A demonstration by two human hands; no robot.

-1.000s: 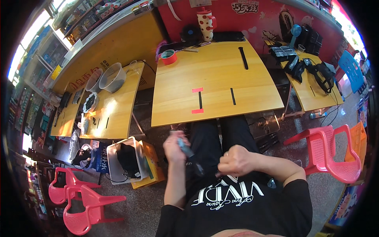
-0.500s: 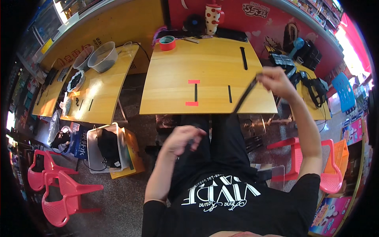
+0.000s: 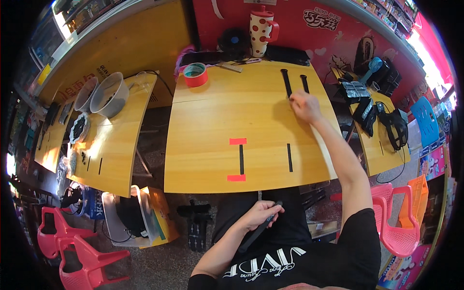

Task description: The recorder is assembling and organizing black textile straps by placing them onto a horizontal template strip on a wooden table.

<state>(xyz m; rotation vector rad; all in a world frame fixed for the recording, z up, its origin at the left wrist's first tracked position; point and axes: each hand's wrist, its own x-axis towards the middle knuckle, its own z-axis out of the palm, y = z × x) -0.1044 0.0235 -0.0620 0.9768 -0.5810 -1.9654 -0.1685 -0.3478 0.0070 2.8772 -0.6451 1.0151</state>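
Note:
At the far right of the wooden table (image 3: 217,116), my right hand (image 3: 305,107) pinches the near end of a black strap (image 3: 286,82), which lies flat with its wider end pointing away from me. Just right of it lies a second black strap (image 3: 304,83), its near part hidden by my hand. Over my lap, my left hand (image 3: 262,215) is closed on another black strap (image 3: 255,234) that trails down toward my shirt. A thin dark strip (image 3: 241,159) on the table has red tape (image 3: 237,178) across its near end and more red tape (image 3: 238,141) at its far end.
Another dark strip (image 3: 290,157) lies right of the taped one. A red tape roll (image 3: 195,75), a spotted tumbler (image 3: 261,33) and a small black fan (image 3: 234,41) stand at the back. Side tables flank me; the left one holds plastic tubs (image 3: 110,96). Pink chairs (image 3: 92,256) stand low.
My right hand has brought its strap from the air down onto the table beside the other one. My left hand holds its strap lower over my lap. The view has shifted, showing the table nearer.

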